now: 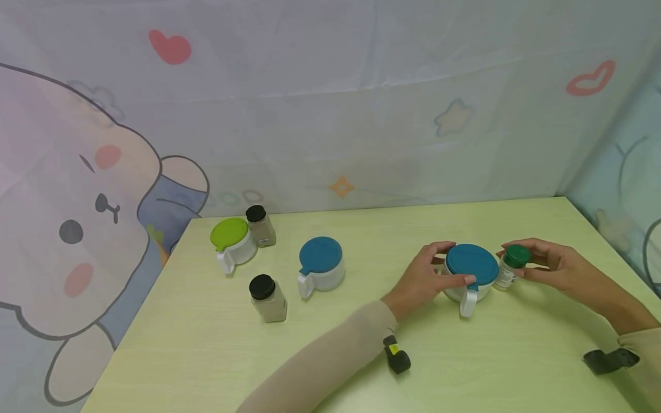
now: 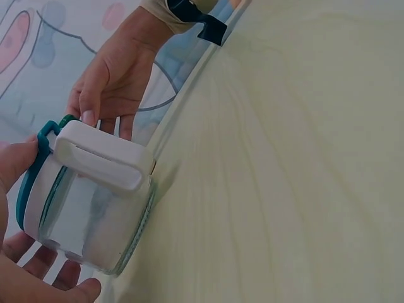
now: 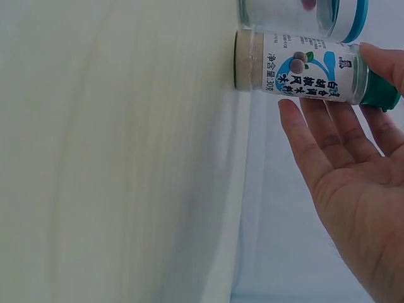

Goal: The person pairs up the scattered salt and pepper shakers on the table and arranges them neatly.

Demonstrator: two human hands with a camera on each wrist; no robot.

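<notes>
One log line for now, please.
left hand: holds blue-lidded jar | right hand: holds green-capped bottle | placement: side by side

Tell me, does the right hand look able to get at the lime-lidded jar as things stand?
Probably not. The right hand holds the shaker, and the lime-lidded jar stands far over to the left, with the left hand gripping a blue-lidded jar in between.

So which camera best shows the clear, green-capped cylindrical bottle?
Right wrist: the bottle appears large, its printed label facing the camera. The head view shows it small, from above; the left wrist, mainly a sliver of green cap.
</notes>
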